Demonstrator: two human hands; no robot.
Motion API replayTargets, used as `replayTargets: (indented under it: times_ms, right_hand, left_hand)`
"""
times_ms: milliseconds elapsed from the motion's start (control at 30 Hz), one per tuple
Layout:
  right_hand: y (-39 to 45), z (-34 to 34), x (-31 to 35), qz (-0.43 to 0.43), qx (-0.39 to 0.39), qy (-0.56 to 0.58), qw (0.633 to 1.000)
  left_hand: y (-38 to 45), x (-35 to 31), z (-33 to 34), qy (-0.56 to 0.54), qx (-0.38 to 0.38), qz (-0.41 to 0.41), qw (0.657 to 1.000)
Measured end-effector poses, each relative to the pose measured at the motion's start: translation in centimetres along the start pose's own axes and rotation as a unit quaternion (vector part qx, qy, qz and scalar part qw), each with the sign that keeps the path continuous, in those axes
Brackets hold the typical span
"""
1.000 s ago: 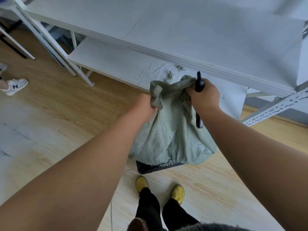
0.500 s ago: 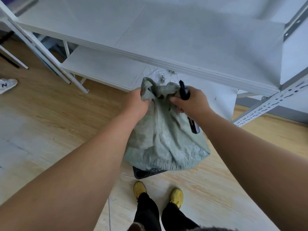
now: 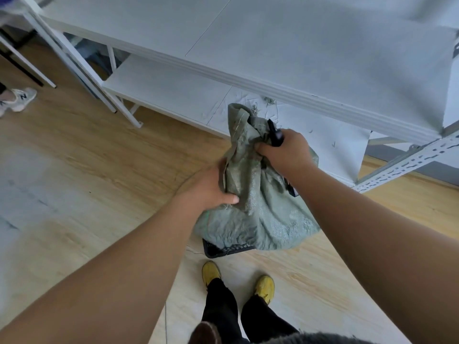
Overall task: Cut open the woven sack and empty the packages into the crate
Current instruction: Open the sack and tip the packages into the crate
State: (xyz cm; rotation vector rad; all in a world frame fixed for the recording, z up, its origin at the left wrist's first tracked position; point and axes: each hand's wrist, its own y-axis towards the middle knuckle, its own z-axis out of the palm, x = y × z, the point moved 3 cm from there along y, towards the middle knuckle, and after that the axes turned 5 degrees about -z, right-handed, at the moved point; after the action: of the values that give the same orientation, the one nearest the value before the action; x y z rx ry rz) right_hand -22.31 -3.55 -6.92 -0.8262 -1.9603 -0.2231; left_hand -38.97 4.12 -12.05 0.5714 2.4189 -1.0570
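The sack (image 3: 258, 209) hides nearly all of the crate (image 3: 218, 250) and whatever it holds, while the right hand (image 3: 285, 151) covers most of a black tool (image 3: 275, 135).

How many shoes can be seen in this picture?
3. Two yellow shoes at the bottom, left one and right one. One grey sneaker at the left edge; its pair may be out of view.

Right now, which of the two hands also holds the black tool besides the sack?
The right hand, gripping the sack top and the black tool; the left hand grips only sack fabric lower down.
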Motion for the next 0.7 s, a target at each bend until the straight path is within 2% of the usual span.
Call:
replayTargets:
  times_ms: [67, 133, 200, 333, 433, 500, 567, 667, 700]
  right_hand:
    - [-0.2, -0.1, 1.1, -0.028, 0.0, -0.007, 1.0]
    - [-0.2, -0.6, 1.9, -0.048, -0.043, 0.025, 0.998]
    - [0.6, -1.4, 2.1, -0.047, -0.085, 0.095, 0.991]
    - [2.0, -3.4, 2.1, -0.032, -0.06, 0.079, 0.995]
    - [2.1, -4.2, 2.0, -0.04, -0.097, 0.134, 0.986]
    - [2.0, -4.0, 1.3, -0.025, -0.064, 0.104, 0.992]
    - [1.8, -3.9, 0.8, -0.012, -0.031, 0.073, 0.997]
    - [2.3, -4.7, 1.1, -0.022, -0.072, 0.118, 0.99]
    - [2.4, -4.8, 1.2, -0.02, -0.074, 0.118, 0.99]
  left_hand:
    - [0.0, -0.3, 0.8, -0.017, -0.042, 0.006, 0.999]
    - [0.3, -1.5, 0.2, -0.115, -0.109, -0.019, 0.987]
    - [0.9, -2.6, -0.5, -0.214, -0.142, -0.026, 0.966]
    - [1.4, -4.3, -0.6, -0.237, -0.101, -0.01, 0.966]
    - [2.0, -4.8, -0.9, -0.354, -0.093, 0.004, 0.931]
    - [2.0, -4.7, 0.0, -0.302, -0.055, 0.003, 0.952]
    - [1.7, -4.5, 0.5, -0.276, -0.075, -0.012, 0.958]
    - [1.4, -5.2, -0.2, -0.358, -0.138, 0.014, 0.923]
    - [1.3, -5.6, -0.1, -0.347, -0.129, 0.037, 0.928]
